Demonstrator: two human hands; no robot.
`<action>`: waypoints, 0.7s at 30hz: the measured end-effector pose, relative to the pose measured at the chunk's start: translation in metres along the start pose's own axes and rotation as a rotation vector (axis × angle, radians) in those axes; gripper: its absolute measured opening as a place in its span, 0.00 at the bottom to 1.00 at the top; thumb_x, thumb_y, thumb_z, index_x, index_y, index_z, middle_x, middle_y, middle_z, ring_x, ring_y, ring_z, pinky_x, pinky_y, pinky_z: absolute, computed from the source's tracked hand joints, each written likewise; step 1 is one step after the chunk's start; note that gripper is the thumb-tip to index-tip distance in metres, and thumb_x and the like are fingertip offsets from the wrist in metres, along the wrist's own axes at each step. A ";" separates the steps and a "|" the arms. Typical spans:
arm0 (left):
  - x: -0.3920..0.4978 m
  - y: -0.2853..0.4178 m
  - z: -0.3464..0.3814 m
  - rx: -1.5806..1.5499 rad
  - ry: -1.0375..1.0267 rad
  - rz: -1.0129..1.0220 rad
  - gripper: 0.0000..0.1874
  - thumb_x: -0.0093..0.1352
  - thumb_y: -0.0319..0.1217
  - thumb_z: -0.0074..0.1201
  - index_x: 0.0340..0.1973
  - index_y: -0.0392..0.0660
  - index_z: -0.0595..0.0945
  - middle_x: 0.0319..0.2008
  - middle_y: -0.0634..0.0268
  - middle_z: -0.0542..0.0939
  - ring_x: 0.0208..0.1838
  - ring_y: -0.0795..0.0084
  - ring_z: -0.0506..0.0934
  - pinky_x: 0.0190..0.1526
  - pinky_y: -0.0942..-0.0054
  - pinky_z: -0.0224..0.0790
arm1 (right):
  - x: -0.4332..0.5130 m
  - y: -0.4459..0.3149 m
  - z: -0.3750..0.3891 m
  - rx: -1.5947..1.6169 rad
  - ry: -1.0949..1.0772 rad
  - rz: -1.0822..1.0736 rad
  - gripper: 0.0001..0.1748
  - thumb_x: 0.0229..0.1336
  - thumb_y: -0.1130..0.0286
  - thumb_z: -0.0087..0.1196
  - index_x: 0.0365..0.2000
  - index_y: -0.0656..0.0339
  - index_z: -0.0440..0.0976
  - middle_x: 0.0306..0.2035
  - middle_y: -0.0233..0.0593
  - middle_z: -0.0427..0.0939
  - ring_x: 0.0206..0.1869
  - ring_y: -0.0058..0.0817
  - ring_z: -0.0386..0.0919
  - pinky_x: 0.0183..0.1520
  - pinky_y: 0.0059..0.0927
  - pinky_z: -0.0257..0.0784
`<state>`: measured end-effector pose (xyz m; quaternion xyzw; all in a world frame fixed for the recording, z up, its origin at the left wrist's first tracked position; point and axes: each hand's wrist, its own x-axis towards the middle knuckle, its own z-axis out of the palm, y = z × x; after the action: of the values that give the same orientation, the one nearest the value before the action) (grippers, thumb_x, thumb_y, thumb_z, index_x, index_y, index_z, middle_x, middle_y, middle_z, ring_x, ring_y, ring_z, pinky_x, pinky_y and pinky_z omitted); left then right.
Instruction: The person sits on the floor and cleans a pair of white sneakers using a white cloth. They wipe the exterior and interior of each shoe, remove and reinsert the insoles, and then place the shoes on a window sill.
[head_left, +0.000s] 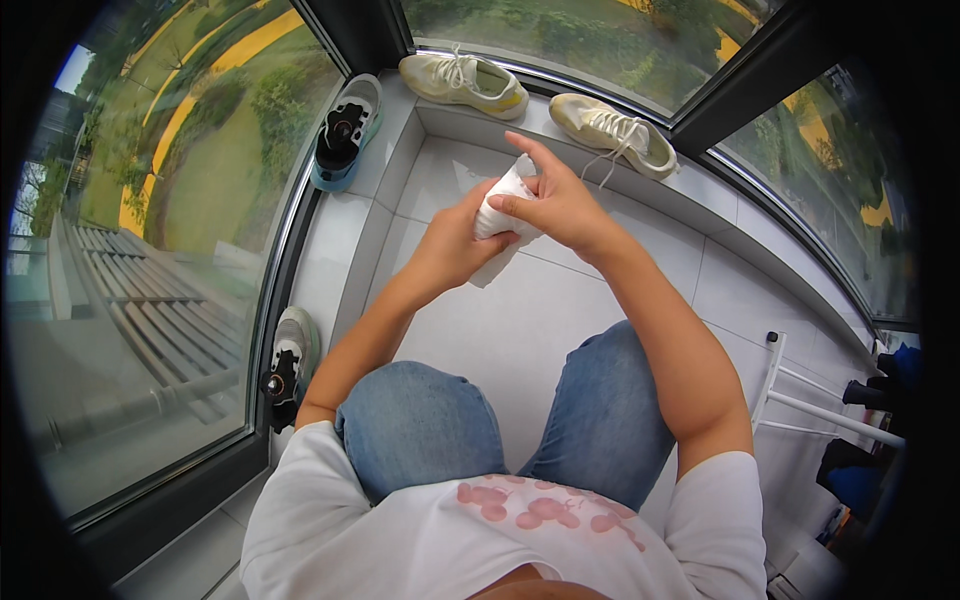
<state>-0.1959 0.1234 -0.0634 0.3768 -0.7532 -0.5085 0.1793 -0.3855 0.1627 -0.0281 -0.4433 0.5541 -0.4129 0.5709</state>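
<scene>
A crumpled white tissue or thin cloth (504, 204) is held between both hands, over the tiled floor and in front of the ledge. My left hand (459, 234) wraps its lower left side, thumb across the front. My right hand (559, 199) pinches the upper right side with the thumb, and its index finger points up and away. A loose flap of the white material hangs below the hands. Beyond them, on the ledge, lie a cream lace-up sneaker (465, 84) and a second cream sneaker (615, 135), whose lace dangles over the edge.
A grey and black shoe with a dial (349, 135) stands on the left ledge (330, 247); a similar shoe (291, 360) is nearer. Large windows rise behind the ledge. A white metal rack (817, 416) with dark items stands at right.
</scene>
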 end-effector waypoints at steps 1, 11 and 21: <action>0.002 -0.003 -0.004 -0.063 -0.028 -0.037 0.42 0.66 0.32 0.72 0.73 0.40 0.67 0.55 0.54 0.84 0.56 0.62 0.84 0.54 0.63 0.77 | 0.002 0.001 0.001 -0.071 0.000 -0.060 0.55 0.56 0.63 0.74 0.77 0.56 0.53 0.48 0.46 0.83 0.52 0.32 0.81 0.55 0.36 0.76; -0.005 0.003 -0.002 -0.708 0.049 -0.004 0.45 0.66 0.28 0.73 0.74 0.42 0.64 0.59 0.58 0.79 0.60 0.70 0.79 0.58 0.69 0.76 | 0.003 -0.001 0.003 0.149 -0.137 0.136 0.29 0.58 0.57 0.74 0.55 0.60 0.78 0.45 0.38 0.84 0.48 0.26 0.82 0.56 0.33 0.76; -0.004 0.008 -0.006 -0.708 -0.402 -0.368 0.25 0.69 0.36 0.70 0.56 0.36 0.78 0.43 0.57 0.84 0.41 0.63 0.87 0.42 0.63 0.84 | 0.006 0.003 0.011 0.241 0.136 -0.013 0.16 0.68 0.59 0.65 0.42 0.62 0.83 0.37 0.33 0.86 0.39 0.21 0.81 0.42 0.30 0.78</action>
<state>-0.1922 0.1243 -0.0528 0.3135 -0.4729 -0.8217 0.0541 -0.3740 0.1583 -0.0324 -0.3460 0.5349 -0.5093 0.5787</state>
